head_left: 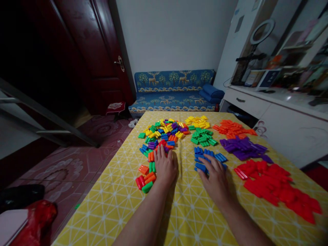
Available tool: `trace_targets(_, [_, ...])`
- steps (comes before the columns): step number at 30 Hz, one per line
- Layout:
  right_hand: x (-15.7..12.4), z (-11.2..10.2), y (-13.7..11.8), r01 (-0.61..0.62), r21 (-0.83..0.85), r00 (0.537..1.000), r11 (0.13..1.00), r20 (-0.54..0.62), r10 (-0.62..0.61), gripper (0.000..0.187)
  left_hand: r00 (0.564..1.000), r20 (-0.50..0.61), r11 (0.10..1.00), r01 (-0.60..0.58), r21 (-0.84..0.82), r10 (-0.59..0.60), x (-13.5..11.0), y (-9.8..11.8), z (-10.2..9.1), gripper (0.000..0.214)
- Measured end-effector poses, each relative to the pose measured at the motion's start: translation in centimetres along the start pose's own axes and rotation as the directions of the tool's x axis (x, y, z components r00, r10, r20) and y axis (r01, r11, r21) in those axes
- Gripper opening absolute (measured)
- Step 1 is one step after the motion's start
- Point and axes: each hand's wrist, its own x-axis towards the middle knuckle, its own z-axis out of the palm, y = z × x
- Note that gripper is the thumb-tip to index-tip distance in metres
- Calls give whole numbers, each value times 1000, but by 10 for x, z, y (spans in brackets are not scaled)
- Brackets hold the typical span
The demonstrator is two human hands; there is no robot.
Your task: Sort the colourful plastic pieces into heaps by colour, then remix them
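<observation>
My left hand (165, 165) lies with fingers stretched out at the near part of a mixed pile of coloured plastic pieces (167, 128). Its fingertips touch red and orange pieces. Each piece looks like a few short tubes joined side by side. Over the blue pieces (201, 166) rests my right hand (215, 176), fingers spread and partly covering them. Beyond the blue ones is a green pile (203, 136), and behind that a yellow pile (197, 121). Farther right lie orange (233, 128), purple (243, 148) and red (276, 182) piles.
A yellow patterned cloth (123, 205) covers the table. Behind it stands a blue sofa (174, 99) with deer prints. A white cabinet (292, 130) is at the right, a dark red door (99, 51) at the left, and a metal ladder (64, 131) nearer on the left.
</observation>
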Motion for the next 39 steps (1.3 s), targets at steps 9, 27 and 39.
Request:
trace_targets(9, [-2,2,-18,33,37,994,999,99,-36,26,998,58,981,-5,195,-7,3,4,-19,16])
trace_targets(27, [-5,1,-23,121,297,991,947,11,-130,49,887,399,648,164,-744,233,-26,34,-11,39])
trace_targets(39, [63,-68,122,-499,89,829,862,-243,504,41,871,429,821,56,-568,237,-19,25,-13,36])
